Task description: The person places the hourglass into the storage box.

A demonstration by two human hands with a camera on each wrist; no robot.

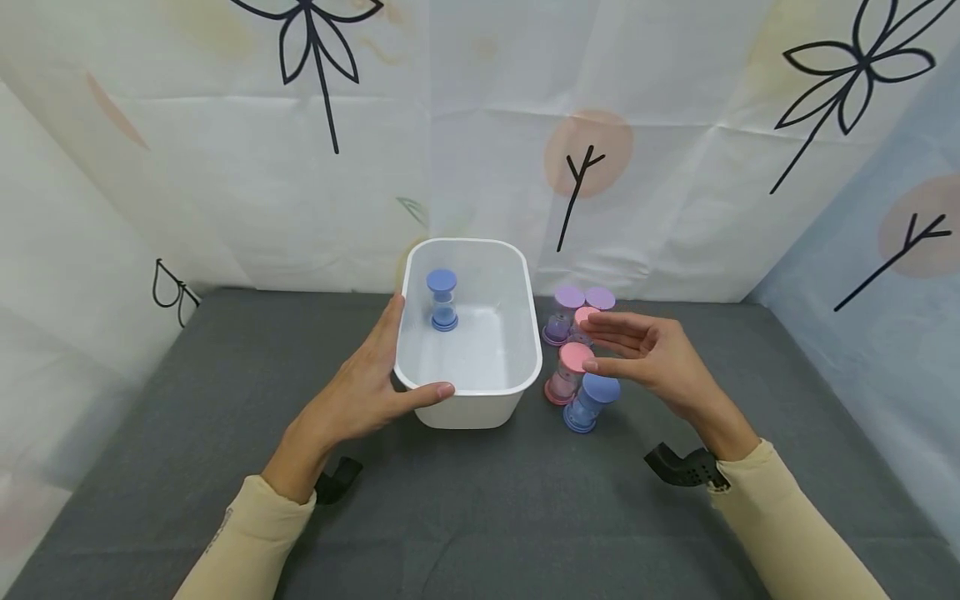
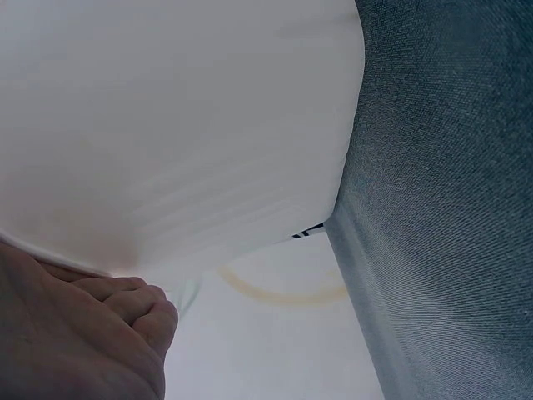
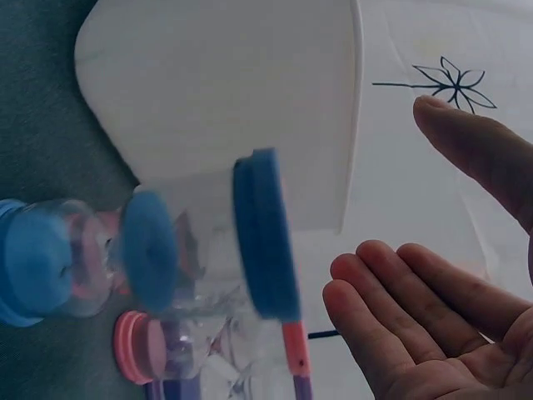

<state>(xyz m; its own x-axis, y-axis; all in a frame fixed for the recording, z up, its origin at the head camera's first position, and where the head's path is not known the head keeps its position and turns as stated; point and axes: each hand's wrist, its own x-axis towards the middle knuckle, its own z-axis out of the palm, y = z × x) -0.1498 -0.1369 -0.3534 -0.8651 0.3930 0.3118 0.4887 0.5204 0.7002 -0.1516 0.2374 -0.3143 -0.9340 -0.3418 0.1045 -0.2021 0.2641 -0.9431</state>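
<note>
A white bin stands at the middle of the table with a blue sand timer upright inside it, toward the left wall. My left hand rests on the bin's near left corner, fingers along its left side and thumb stretched along the front rim. Over the group of sand timers to the right of the bin is my right hand, fingers extended and thumb apart, nothing in its grasp. Nearest to it are a pink sand timer, a blue sand timer and a second pink sand timer, partly hidden by the fingers.
Two purple sand timers, one of them a purple sand timer with its glass showing, stand behind the pink ones. Dark grey cloth covers the table. Patterned fabric hangs close behind the bin and at both sides.
</note>
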